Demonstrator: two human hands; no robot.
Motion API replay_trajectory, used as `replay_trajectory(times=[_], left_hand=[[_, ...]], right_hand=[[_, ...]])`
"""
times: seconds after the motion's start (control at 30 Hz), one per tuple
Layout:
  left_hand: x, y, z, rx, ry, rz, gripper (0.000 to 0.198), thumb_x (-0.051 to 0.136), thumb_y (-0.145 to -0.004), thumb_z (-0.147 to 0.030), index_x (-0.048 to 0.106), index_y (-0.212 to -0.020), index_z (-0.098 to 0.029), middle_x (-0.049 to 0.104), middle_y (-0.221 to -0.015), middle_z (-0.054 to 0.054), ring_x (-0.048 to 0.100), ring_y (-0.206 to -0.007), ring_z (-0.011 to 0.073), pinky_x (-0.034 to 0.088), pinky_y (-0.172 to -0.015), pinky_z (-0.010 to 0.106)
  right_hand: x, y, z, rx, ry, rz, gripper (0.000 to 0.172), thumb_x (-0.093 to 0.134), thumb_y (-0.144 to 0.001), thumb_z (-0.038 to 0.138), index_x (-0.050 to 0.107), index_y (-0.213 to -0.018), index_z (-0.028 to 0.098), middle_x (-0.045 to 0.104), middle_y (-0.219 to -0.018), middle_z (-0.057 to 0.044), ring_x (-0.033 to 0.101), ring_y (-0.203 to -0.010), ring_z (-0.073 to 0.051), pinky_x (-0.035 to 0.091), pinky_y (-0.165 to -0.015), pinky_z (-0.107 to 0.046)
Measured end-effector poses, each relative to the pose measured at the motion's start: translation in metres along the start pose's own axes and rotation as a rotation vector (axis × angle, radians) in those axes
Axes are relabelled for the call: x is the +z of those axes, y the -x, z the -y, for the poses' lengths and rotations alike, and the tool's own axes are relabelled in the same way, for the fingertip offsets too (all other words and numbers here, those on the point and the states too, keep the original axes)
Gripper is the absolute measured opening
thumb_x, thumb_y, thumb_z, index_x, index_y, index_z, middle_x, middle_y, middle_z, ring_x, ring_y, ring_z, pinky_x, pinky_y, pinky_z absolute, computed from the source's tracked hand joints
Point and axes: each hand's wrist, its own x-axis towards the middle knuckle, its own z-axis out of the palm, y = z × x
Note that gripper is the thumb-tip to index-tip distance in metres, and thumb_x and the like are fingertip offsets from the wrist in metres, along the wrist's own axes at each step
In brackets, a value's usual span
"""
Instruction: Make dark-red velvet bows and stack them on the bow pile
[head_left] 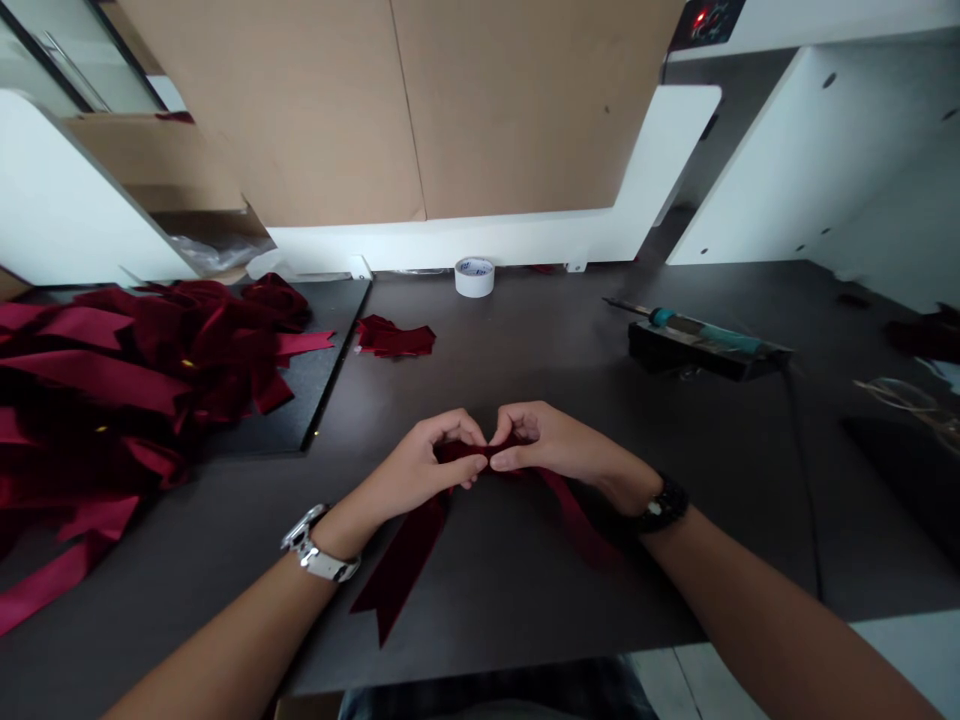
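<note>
A dark red ribbon [409, 560] lies on the dark table [525, 600] in front of me, its two tails trailing toward me. My left hand [427, 465] and my right hand [551, 445] meet over its middle. Both hands pinch the folded centre of the ribbon, fingertips touching each other. The part of the ribbon inside the fingers is mostly hidden. A silver watch sits on my left wrist, a black one on my right.
A big heap of red ribbon bows [112, 390] fills the left side. A small stack of ribbon pieces [394, 338] and a white tape roll [474, 277] lie farther back. A soldering iron [697, 330] rests on its black stand at the right.
</note>
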Motion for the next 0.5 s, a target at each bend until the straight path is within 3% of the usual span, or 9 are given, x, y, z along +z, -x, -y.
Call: replay_trajectory(times=[0.23, 0.33, 0.43, 0.5], left_hand=[[0.001, 0.0, 0.0, -0.014, 0.034, -0.05, 0.017, 0.067, -0.077, -0.029, 0.058, -0.081, -0.015, 0.056, -0.068, -0.002, 0.053, -0.055, 0.0072, 0.045, -0.05, 0.019], [0.001, -0.001, -0.001, -0.02, 0.098, -0.138, 0.017, 0.068, -0.074, -0.029, 0.057, -0.077, -0.015, 0.056, -0.064, -0.003, 0.053, -0.053, 0.0072, 0.043, -0.047, 0.018], [-0.002, -0.003, -0.002, -0.051, 0.179, -0.265, 0.018, 0.068, -0.071, -0.028, 0.056, -0.075, -0.016, 0.054, -0.059, -0.005, 0.05, -0.049, 0.0066, 0.039, -0.044, 0.016], [-0.005, -0.005, -0.002, -0.073, 0.244, -0.371, 0.019, 0.069, -0.069, -0.028, 0.055, -0.073, -0.016, 0.052, -0.055, -0.006, 0.05, -0.048, 0.0061, 0.037, -0.042, 0.015]], right_hand=[[0.0, -0.002, 0.001, 0.015, 0.012, -0.011, 0.032, 0.081, -0.062, 0.036, 0.058, -0.069, 0.015, 0.057, -0.061, 0.004, 0.05, -0.058, -0.008, 0.038, -0.058, -0.022], [-0.001, -0.001, 0.004, -0.031, 0.015, -0.074, 0.023, 0.075, -0.069, 0.033, 0.066, -0.081, 0.015, 0.06, -0.069, 0.002, 0.051, -0.061, -0.008, 0.041, -0.062, -0.022], [-0.013, -0.001, 0.002, -0.111, -0.089, -0.289, 0.03, 0.071, -0.071, 0.032, 0.065, -0.097, 0.019, 0.064, -0.092, -0.002, 0.054, -0.068, -0.008, 0.046, -0.068, -0.024], [-0.029, -0.003, -0.007, -0.185, -0.166, -0.579, 0.032, 0.072, -0.066, 0.034, 0.061, -0.093, 0.021, 0.063, -0.095, -0.003, 0.057, -0.074, -0.011, 0.049, -0.073, -0.027]])
